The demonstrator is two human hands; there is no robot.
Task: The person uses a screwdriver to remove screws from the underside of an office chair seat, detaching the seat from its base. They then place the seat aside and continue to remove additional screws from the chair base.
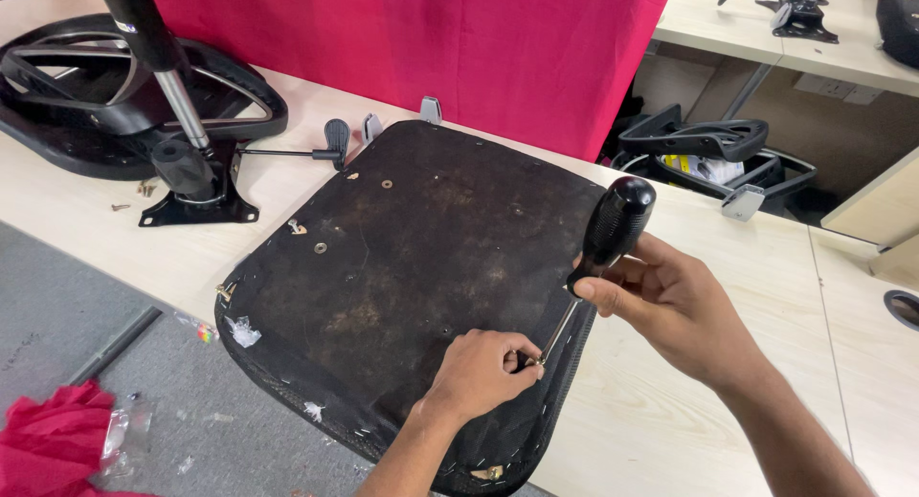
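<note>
Right hand (670, 301): fingers wrapped tight round the black handle of a screwdriver (601, 248), shaft tilted down-left. Left hand (479, 371): fingertips pinched at the tip, resting on an upturned black seat pad (402, 267) lying on a pale table (670, 420). Chair mechanism (196, 176) well apart, upper left.

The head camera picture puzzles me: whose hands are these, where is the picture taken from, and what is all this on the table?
There is no machine here. A person wears a camera on the head, looking down at their own bare hands. The right hand grips a screwdriver by its black handle. The left hand pinches near the tip, at the edge of an upturned black chair seat lying on a pale table. Beside the seat lies a black chair mechanism with a metal column, with loose screws nearby. A red cloth hangs behind.
</note>
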